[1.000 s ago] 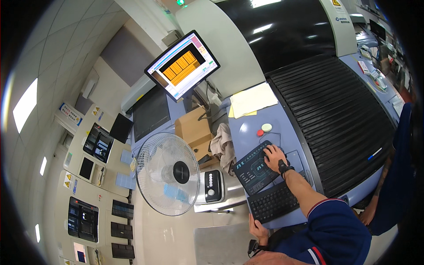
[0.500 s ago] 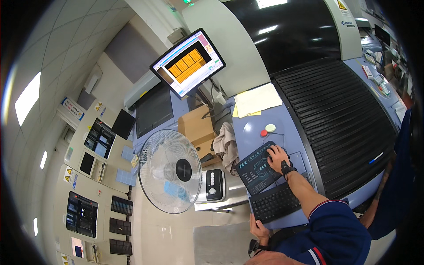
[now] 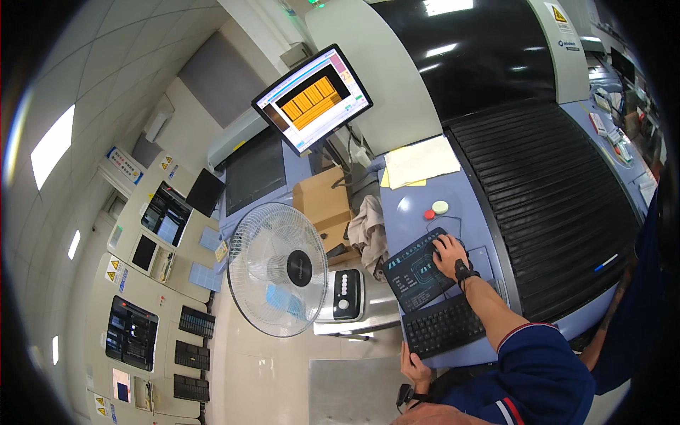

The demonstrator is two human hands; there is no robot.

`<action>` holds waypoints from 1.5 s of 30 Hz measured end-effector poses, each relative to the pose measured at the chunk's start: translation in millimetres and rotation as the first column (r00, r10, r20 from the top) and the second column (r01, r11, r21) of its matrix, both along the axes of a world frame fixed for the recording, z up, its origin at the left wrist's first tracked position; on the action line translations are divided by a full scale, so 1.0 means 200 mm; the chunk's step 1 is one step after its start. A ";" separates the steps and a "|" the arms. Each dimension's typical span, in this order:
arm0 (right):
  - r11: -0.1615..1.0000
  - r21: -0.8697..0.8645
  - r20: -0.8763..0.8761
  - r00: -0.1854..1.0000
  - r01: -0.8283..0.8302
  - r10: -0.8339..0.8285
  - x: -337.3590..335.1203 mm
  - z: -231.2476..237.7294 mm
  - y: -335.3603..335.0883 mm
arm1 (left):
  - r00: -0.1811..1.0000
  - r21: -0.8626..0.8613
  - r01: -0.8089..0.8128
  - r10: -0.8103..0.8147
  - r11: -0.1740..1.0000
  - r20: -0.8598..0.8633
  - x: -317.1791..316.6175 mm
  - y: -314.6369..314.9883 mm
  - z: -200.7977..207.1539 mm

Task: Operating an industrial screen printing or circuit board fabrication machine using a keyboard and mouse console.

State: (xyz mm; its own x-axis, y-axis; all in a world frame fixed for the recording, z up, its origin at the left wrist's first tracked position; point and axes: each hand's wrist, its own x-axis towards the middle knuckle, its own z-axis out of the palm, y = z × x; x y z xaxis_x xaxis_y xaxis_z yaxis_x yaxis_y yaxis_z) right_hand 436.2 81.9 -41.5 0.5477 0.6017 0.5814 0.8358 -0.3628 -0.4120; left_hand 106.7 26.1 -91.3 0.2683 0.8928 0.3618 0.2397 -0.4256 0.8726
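Observation:
My right hand [image 3: 448, 256], a dark watch on its wrist, is closed over a mouse that it mostly hides, on a dark patterned mouse pad [image 3: 411, 278]. A thin cable loops out beyond the pad. Below the pad lies a black keyboard [image 3: 443, 326]. My left hand [image 3: 416, 369] grips the keyboard's near left corner at the desk edge, its fingers partly hidden. Left of the desk, a tilted monitor [image 3: 312, 99] shows an orange striped picture on black.
Red [image 3: 429, 214] and pale green [image 3: 440, 207] round buttons and paper sheets [image 3: 421, 162] are on the blue desk. A ribbed black cover [image 3: 538, 205] lies right, with a pen [image 3: 606, 263] on it. Left stand a fan [image 3: 278, 269], cardboard box [image 3: 322, 200] and cloth [image 3: 367, 230]. Another person's arm [image 3: 610, 312] is far right.
The whole view has shifted slightly, so things appear a little farther right. My right hand stays on the mouse and my left hand at the keyboard corner. The monitor picture looks the same.

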 end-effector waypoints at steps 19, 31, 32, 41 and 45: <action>1.000 -0.004 -0.015 1.000 -0.007 0.007 0.00 -0.02 0.01 | 1.000 -0.028 -0.028 0.028 0.999 -0.009 -0.01 -0.01 -0.02; 1.000 -0.013 0.001 1.000 -0.008 0.008 0.00 -0.01 0.01 | 1.000 -0.035 -0.012 0.012 0.999 0.003 -0.02 0.00 -0.04; 1.000 -0.016 0.019 1.000 0.000 0.001 0.00 -0.02 0.01 | 1.000 -0.045 -0.006 0.006 0.999 0.005 -0.02 0.00 -0.04; 1.000 0.003 0.023 0.999 0.031 -0.031 0.01 -0.04 0.01 | 1.000 -0.034 -0.004 0.004 0.999 -0.006 -0.01 -0.01 -0.01; 0.999 0.010 0.025 0.998 0.048 -0.049 0.00 -0.04 0.02 | 1.000 -0.035 -0.019 0.018 0.999 -0.015 -0.01 -0.01 -0.02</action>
State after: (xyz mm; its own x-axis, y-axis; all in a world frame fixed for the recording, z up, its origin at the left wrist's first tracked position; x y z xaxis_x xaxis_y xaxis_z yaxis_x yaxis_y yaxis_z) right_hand 436.1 85.6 -48.8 0.5612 0.5693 0.6009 0.8276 -0.3995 -0.3944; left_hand 103.7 25.0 -94.6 0.2566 0.9097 0.3266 0.2604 -0.3905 0.8830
